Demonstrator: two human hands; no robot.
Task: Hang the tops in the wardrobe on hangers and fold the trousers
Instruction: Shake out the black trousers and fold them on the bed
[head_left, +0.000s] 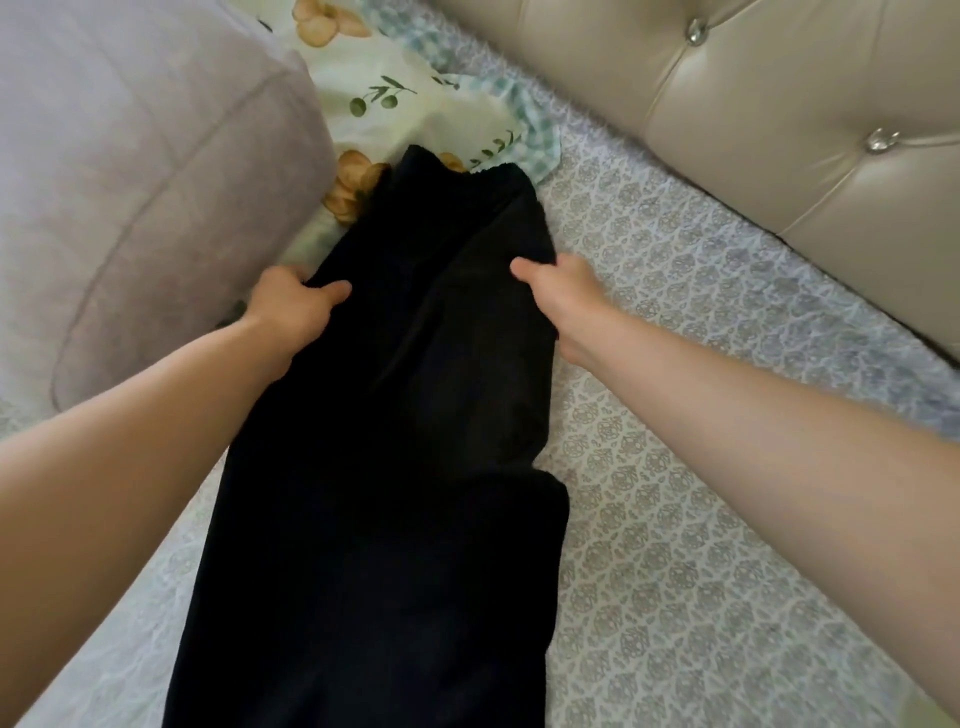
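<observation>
Down the middle of the bed (675, 493) our dark trousers (405, 415) lie lengthwise, far end by the pillow (130, 182). Our left hand (298, 306) and right hand (563, 296) each grip a side edge. We judge the cloth soft, limp and light, best held at its edges. The near end is cut off, and the seams are lost in the black.

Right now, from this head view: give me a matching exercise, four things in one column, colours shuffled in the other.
Things:
1. trousers
2. pillow
3. headboard
4. printed cloth

Colours:
A. shiny beige with buttons
B. black
C. cream with green leaves and tan flowers
D. pale lilac

Pairs: 1-B, 2-D, 3-A, 4-C
</observation>
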